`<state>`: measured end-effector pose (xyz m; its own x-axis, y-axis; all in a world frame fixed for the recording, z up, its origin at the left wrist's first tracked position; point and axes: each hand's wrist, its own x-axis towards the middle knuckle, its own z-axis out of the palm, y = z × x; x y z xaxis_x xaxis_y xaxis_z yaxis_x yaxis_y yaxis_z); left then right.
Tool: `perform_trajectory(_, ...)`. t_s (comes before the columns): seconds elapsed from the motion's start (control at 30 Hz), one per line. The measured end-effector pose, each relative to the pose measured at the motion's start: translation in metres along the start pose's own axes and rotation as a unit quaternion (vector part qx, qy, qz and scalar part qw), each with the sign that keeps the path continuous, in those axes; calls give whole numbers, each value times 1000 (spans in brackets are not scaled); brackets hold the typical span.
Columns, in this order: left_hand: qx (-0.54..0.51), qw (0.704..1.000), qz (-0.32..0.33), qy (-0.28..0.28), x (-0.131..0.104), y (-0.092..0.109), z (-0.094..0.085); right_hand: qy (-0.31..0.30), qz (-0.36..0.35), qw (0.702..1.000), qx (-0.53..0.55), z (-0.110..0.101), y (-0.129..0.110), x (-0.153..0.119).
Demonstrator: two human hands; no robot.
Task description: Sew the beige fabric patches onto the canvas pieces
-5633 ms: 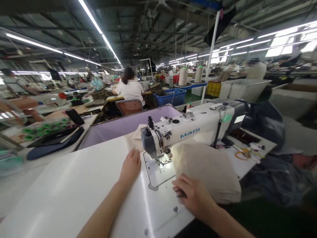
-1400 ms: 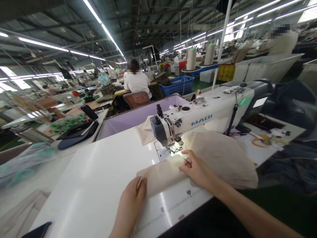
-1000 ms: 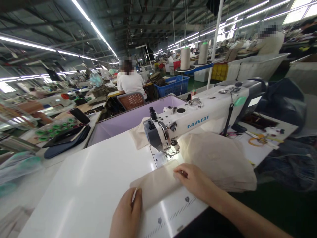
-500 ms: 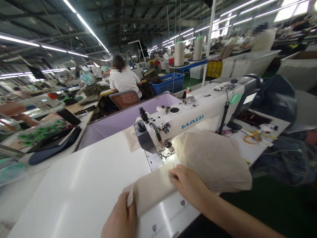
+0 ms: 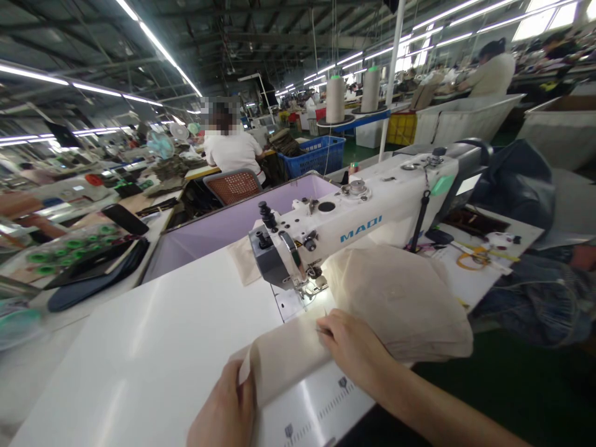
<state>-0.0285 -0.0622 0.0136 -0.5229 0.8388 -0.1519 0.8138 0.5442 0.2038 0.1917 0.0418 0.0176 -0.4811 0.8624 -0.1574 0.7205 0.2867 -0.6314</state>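
A beige fabric strip (image 5: pixel 284 357) lies folded on the white sewing table, just in front of the lit needle area of the sewing machine (image 5: pixel 367 217). My left hand (image 5: pixel 228 397) grips the strip's left end, thumb on top. At its right end, near the presser foot (image 5: pixel 313 287), my right hand (image 5: pixel 344 332) pinches the edge between thumb and fingers. A pile of beige fabric (image 5: pixel 400 298) rests right of the needle, behind my right hand. Another small beige piece (image 5: pixel 244 261) lies left of the machine head.
A lilac-lined bin (image 5: pixel 205 239) stands behind the table. Thread cones (image 5: pixel 335 99) stand on a rack beyond the machine. Orange-handled scissors (image 5: pixel 475 257) lie on the right. A seated person (image 5: pixel 233 149) in white is farther back, near a blue basket (image 5: pixel 314 155).
The view has shifted very slightly. Both hands keep their grip on the strip, with almost no movement.
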Motion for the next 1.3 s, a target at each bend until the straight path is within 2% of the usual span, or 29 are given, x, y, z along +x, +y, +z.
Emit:
perform_trajectory(0.47, -6, 1000, 18, -5, 2, -1, 3, 7, -5, 1000, -15, 4, 1, 2)
perform_trajectory(0.77, -94, 995, -8, 17, -3, 6, -5, 12, -39, 991, -126, 10, 9, -1)
perform_trajectory(0.93, -51, 998, 0, 23, 1, 2, -3, 18, -69, 990, -122, 13, 15, -2)
perform_trajectory(1.3, -19, 1000, -9, 15, 4, 4, -2, 15, -63, 989, -131, 12, 15, -2)
